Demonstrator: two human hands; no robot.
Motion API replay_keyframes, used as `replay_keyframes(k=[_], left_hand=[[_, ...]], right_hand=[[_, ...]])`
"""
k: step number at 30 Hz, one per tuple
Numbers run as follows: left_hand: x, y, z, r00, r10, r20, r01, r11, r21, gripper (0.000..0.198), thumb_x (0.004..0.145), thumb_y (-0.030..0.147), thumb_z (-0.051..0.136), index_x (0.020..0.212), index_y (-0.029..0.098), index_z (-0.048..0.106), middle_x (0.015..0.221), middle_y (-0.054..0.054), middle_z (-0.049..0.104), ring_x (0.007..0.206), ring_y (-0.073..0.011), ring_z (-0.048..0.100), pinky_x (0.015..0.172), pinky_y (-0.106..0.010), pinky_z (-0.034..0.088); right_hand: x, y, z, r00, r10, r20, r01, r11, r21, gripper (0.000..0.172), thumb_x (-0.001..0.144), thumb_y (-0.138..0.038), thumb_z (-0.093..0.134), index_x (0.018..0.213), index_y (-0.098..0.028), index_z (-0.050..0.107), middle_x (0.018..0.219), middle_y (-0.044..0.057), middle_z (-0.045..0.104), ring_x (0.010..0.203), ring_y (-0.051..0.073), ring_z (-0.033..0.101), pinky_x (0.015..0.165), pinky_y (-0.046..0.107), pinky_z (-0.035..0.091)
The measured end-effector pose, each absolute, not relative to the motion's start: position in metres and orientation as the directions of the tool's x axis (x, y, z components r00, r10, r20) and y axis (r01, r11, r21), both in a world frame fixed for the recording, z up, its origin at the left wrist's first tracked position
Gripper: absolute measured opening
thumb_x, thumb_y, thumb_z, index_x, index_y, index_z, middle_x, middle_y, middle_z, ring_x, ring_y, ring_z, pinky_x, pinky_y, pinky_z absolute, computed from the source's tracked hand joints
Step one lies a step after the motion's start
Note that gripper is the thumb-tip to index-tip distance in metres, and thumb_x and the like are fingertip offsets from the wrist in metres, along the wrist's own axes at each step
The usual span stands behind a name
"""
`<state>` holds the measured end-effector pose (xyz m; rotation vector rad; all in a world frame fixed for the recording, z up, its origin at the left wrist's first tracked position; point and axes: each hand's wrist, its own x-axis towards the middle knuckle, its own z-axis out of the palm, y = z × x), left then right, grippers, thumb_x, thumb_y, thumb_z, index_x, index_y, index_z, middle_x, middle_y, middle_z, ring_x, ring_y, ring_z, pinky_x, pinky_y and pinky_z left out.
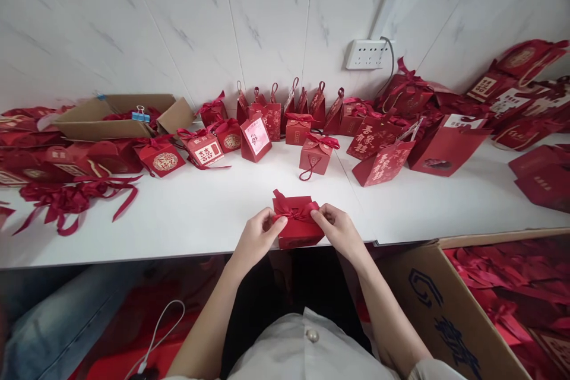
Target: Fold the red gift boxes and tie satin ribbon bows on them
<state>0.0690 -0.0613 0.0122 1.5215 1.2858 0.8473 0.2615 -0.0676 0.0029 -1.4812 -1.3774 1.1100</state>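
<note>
A small red gift box (299, 236) sits at the front edge of the white table, a red ribbon bow (295, 212) across its top. My left hand (262, 231) pinches the bow's left loop between thumb and finger. On the other side, my right hand (335, 227) is closed on the right loop. Behind this box stands another red box with a bow and a cord handle (315, 154).
Many finished-looking red boxes and bags line the white table (187, 214) along the tiled wall. Loose ribbons (73, 199) and an open carton (111, 119) are at left. A large carton (427, 309) of red items stands at lower right. A person's jeans (66, 314) show at lower left.
</note>
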Motion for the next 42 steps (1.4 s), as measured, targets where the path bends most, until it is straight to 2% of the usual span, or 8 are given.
replay_keyframes(k=[7, 13, 23, 26, 29, 33, 38, 42], left_hand=[[0.071, -0.065, 0.001, 0.199, 0.979, -0.034, 0.193, -0.005, 0.981, 0.035, 0.086, 0.042, 0.046, 0.061, 0.019, 0.035, 0.059, 0.005, 0.031, 0.055, -0.0096, 0.031, 0.053, -0.023, 0.027], [0.076, -0.061, -0.022, 0.178, 0.984, -0.01, 0.011, 0.008, 1.0, 0.037, 0.083, 0.039, 0.047, 0.057, 0.019, 0.029, 0.058, 0.005, 0.024, 0.054, -0.0098, 0.025, 0.051, -0.024, 0.023], [0.073, -0.056, -0.019, 0.202, 0.979, -0.009, 0.097, -0.011, 0.995, 0.038, 0.082, 0.036, 0.049, 0.056, 0.019, 0.027, 0.057, 0.005, 0.023, 0.053, -0.0095, 0.026, 0.051, -0.024, 0.024], [0.071, -0.055, -0.019, 0.172, 0.984, 0.045, 0.143, -0.07, 0.987, 0.036, 0.081, 0.036, 0.051, 0.055, 0.019, 0.033, 0.062, 0.003, 0.034, 0.06, -0.0115, 0.039, 0.056, -0.024, 0.033], [0.069, -0.053, -0.018, 0.115, 0.984, 0.136, 0.194, -0.156, 0.968, 0.031, 0.08, 0.034, 0.053, 0.056, 0.018, 0.044, 0.097, -0.006, 0.053, 0.094, -0.0198, 0.052, 0.073, -0.027, 0.042], [0.066, -0.051, -0.017, 0.157, 0.977, 0.147, 0.133, -0.168, 0.977, 0.03, 0.082, 0.035, 0.051, 0.057, 0.018, 0.048, 0.133, -0.009, 0.046, 0.12, -0.0273, 0.044, 0.089, -0.034, 0.041], [0.067, -0.05, -0.016, 0.163, 0.976, 0.143, 0.114, -0.163, 0.98, 0.033, 0.081, 0.034, 0.053, 0.054, 0.019, 0.044, 0.136, -0.01, 0.045, 0.124, -0.0292, 0.041, 0.093, -0.037, 0.039], [0.067, -0.05, -0.014, 0.121, 0.986, 0.119, 0.134, -0.135, 0.982, 0.029, 0.078, 0.034, 0.055, 0.057, 0.018, 0.043, 0.113, -0.011, 0.054, 0.108, -0.0258, 0.051, 0.086, -0.034, 0.043]], right_hand=[[0.26, -0.064, -0.007, -0.071, 0.987, -0.143, -0.258, -0.157, -0.953, 0.033, 0.072, -0.046, 0.066, 0.066, -0.02, 0.048, 0.063, -0.003, 0.049, 0.057, 0.011, 0.041, 0.056, 0.024, 0.031], [0.261, -0.064, -0.017, -0.073, 0.98, -0.187, -0.425, -0.2, -0.883, 0.032, 0.068, -0.04, 0.069, 0.061, -0.02, 0.045, 0.057, -0.005, 0.043, 0.051, 0.01, 0.035, 0.051, 0.024, 0.027], [0.271, -0.04, -0.006, -0.057, 0.982, -0.18, -0.145, -0.187, -0.972, 0.033, 0.071, -0.05, 0.062, 0.066, -0.017, 0.055, 0.061, -0.003, 0.047, 0.055, 0.01, 0.04, 0.055, 0.026, 0.03], [0.265, -0.031, -0.003, -0.068, 0.986, -0.151, -0.106, -0.158, -0.982, 0.03, 0.068, -0.046, 0.065, 0.066, -0.018, 0.054, 0.06, -0.003, 0.05, 0.055, 0.011, 0.041, 0.056, 0.026, 0.031], [0.261, -0.023, -0.001, -0.035, 0.994, -0.106, -0.019, -0.107, -0.994, 0.028, 0.069, -0.046, 0.061, 0.066, -0.018, 0.054, 0.061, -0.001, 0.053, 0.057, 0.012, 0.043, 0.057, 0.027, 0.033], [0.258, -0.014, 0.001, 0.072, 0.997, 0.001, 0.123, -0.008, -0.992, 0.024, 0.068, -0.041, 0.06, 0.064, -0.018, 0.056, 0.069, 0.001, 0.056, 0.067, 0.015, 0.05, 0.066, 0.029, 0.038], [0.255, 0.0, 0.0, -0.052, 0.997, -0.054, 0.19, -0.043, -0.981, 0.027, 0.067, -0.045, 0.059, 0.062, -0.019, 0.053, 0.063, 0.0, 0.055, 0.06, 0.015, 0.05, 0.061, 0.029, 0.04], [0.265, -0.011, 0.002, 0.142, 0.988, 0.064, 0.257, 0.025, -0.966, 0.031, 0.073, -0.05, 0.057, 0.075, -0.019, 0.054, 0.076, 0.003, 0.059, 0.071, 0.017, 0.054, 0.067, 0.03, 0.042]])
